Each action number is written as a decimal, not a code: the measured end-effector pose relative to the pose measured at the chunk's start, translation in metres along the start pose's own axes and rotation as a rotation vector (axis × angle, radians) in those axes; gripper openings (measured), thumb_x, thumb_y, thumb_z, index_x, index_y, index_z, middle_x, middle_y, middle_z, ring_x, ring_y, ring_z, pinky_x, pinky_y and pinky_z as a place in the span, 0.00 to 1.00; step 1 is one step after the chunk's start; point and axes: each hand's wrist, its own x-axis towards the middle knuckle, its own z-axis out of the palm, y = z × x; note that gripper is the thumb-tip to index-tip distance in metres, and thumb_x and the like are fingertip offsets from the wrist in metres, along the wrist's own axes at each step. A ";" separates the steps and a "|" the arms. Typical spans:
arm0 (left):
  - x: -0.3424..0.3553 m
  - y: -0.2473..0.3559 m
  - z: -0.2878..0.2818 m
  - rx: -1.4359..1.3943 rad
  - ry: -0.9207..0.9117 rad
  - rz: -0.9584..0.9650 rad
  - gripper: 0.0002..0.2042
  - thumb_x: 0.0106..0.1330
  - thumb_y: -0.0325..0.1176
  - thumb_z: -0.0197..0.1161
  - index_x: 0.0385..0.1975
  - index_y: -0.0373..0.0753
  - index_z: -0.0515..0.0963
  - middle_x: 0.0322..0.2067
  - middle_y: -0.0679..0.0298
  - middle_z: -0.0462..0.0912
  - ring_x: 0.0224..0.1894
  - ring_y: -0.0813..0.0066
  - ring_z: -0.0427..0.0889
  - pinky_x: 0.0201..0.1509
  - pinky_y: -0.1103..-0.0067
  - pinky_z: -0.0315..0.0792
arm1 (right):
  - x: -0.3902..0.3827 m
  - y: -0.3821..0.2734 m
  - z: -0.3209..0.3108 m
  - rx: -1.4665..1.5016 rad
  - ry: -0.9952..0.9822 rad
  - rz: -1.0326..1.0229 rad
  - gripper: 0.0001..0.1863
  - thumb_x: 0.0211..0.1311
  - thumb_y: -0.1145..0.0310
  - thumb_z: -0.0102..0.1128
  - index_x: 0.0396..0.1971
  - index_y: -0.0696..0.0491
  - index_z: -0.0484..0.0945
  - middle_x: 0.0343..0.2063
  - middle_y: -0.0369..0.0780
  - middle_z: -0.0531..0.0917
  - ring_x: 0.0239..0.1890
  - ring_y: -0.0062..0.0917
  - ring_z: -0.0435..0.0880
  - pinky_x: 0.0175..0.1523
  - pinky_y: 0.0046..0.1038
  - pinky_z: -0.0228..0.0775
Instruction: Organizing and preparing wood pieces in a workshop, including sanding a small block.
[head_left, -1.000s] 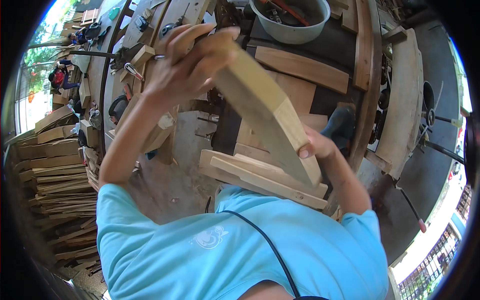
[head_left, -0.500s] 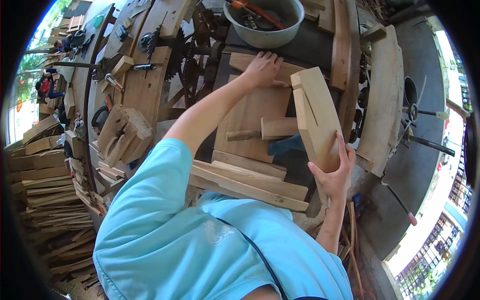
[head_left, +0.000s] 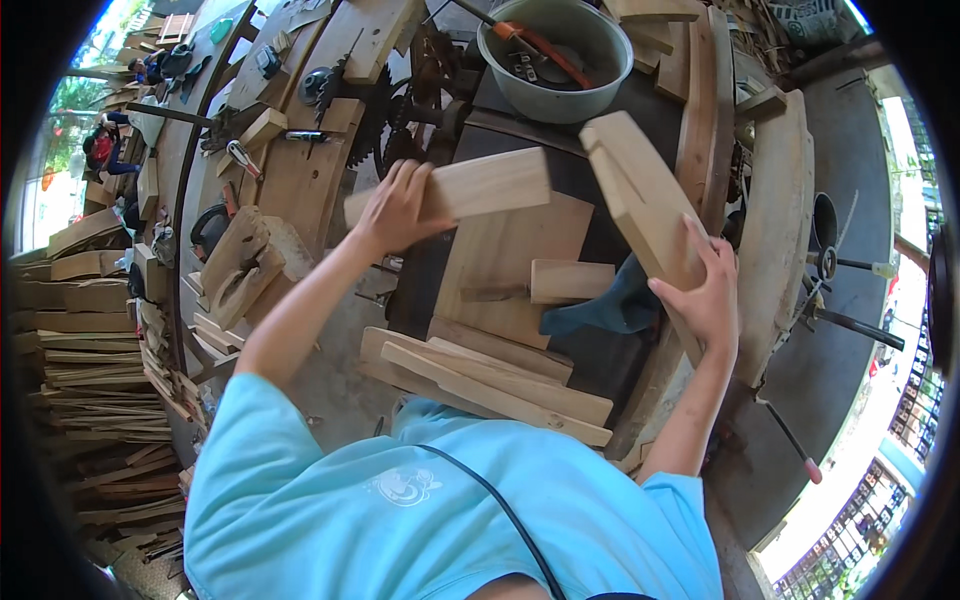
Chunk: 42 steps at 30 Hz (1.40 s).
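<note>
My left hand (head_left: pixel 398 208) grips a flat wooden board (head_left: pixel 492 184), lifted above the left side of the dark bench. My right hand (head_left: pixel 708 285) is closed around a long thick wooden block (head_left: pixel 645 200), whose far end shows a narrow slot. The block tilts up at the bench's right side. Between the hands lies a wide pale wood panel (head_left: pixel 530 225), with a wooden mallet (head_left: pixel 572 281) resting across it. Beside the mallet is a crumpled dark blue cloth (head_left: pixel 618 305).
Several wood strips (head_left: pixel 490 390) lie at the bench's near edge. A metal basin (head_left: pixel 575 100) holding an orange-handled tool stands at the back. To the left are toothed metal wheels (head_left: pixel 400 125) and a workbench (head_left: pixel 290 190); stacked timber (head_left: pixel 85 390) fills the far left.
My left hand has picked up the board from the bench's far side and brought it left and nearer. My right hand still holds the block, now slightly farther right.
</note>
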 end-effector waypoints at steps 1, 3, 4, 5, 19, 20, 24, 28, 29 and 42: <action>-0.024 0.001 -0.007 -0.015 0.009 -0.064 0.44 0.54 0.59 0.73 0.59 0.26 0.68 0.52 0.43 0.73 0.56 0.43 0.73 0.64 0.59 0.70 | 0.013 -0.012 0.005 -0.085 -0.054 -0.041 0.51 0.34 0.64 0.83 0.69 0.36 0.73 0.53 0.47 0.75 0.58 0.45 0.74 0.67 0.41 0.68; -0.067 0.008 -0.023 -0.066 0.035 -0.189 0.44 0.55 0.60 0.73 0.59 0.27 0.68 0.53 0.42 0.73 0.56 0.41 0.72 0.64 0.57 0.69 | 0.040 -0.031 0.021 -0.122 -0.115 -0.088 0.49 0.34 0.59 0.81 0.67 0.36 0.75 0.55 0.48 0.75 0.60 0.46 0.72 0.69 0.42 0.65; -0.084 0.013 -0.030 -0.105 0.049 -0.247 0.44 0.55 0.60 0.72 0.59 0.27 0.68 0.52 0.42 0.73 0.56 0.41 0.72 0.64 0.56 0.69 | 0.052 -0.036 0.033 -0.194 -0.163 -0.178 0.48 0.34 0.57 0.80 0.67 0.36 0.76 0.56 0.48 0.75 0.61 0.46 0.71 0.70 0.42 0.64; -0.097 0.018 -0.036 -0.107 0.051 -0.255 0.44 0.55 0.60 0.72 0.59 0.27 0.68 0.52 0.42 0.73 0.56 0.41 0.72 0.64 0.56 0.69 | 0.063 -0.039 0.045 -0.268 -0.213 -0.269 0.48 0.35 0.56 0.79 0.66 0.36 0.76 0.57 0.49 0.74 0.62 0.46 0.70 0.71 0.43 0.62; -0.060 0.020 -0.039 -0.112 -0.020 -0.095 0.48 0.49 0.62 0.74 0.61 0.28 0.68 0.50 0.46 0.74 0.54 0.44 0.73 0.60 0.59 0.72 | 0.163 0.002 0.166 -0.200 -0.135 -0.495 0.43 0.46 0.53 0.76 0.67 0.39 0.74 0.68 0.52 0.68 0.70 0.50 0.63 0.75 0.45 0.59; -0.039 0.021 -0.031 -0.105 -0.004 -0.031 0.48 0.50 0.63 0.74 0.60 0.27 0.68 0.50 0.46 0.74 0.54 0.44 0.73 0.61 0.59 0.72 | 0.159 0.009 0.164 -0.095 -0.075 -0.461 0.39 0.50 0.55 0.75 0.66 0.43 0.75 0.69 0.51 0.67 0.70 0.50 0.63 0.74 0.45 0.60; 0.060 0.036 0.005 -0.046 -0.009 0.143 0.47 0.56 0.66 0.67 0.58 0.24 0.70 0.51 0.45 0.75 0.57 0.46 0.72 0.64 0.61 0.70 | 0.114 0.036 0.139 -0.008 0.149 -0.325 0.28 0.60 0.61 0.69 0.60 0.52 0.79 0.63 0.50 0.75 0.66 0.47 0.70 0.71 0.45 0.64; 0.127 0.040 0.050 0.036 -0.121 0.247 0.46 0.59 0.68 0.63 0.56 0.23 0.71 0.50 0.46 0.77 0.57 0.50 0.73 0.64 0.64 0.71 | 0.005 0.034 0.128 0.255 0.467 0.014 0.16 0.64 0.67 0.64 0.48 0.58 0.83 0.48 0.48 0.86 0.54 0.43 0.81 0.63 0.40 0.69; 0.140 0.045 0.058 0.062 -0.179 0.289 0.45 0.59 0.67 0.63 0.56 0.24 0.72 0.50 0.47 0.77 0.57 0.51 0.73 0.64 0.65 0.71 | -0.025 0.037 0.130 0.286 0.451 0.057 0.15 0.64 0.67 0.64 0.47 0.57 0.83 0.47 0.47 0.86 0.53 0.42 0.82 0.62 0.39 0.70; 0.159 0.063 0.093 0.077 -0.107 0.313 0.48 0.58 0.65 0.66 0.68 0.31 0.65 0.58 0.51 0.73 0.63 0.53 0.70 0.71 0.63 0.62 | -0.027 0.063 0.103 0.170 0.480 -0.018 0.10 0.63 0.70 0.63 0.43 0.55 0.84 0.42 0.44 0.86 0.49 0.40 0.82 0.60 0.39 0.72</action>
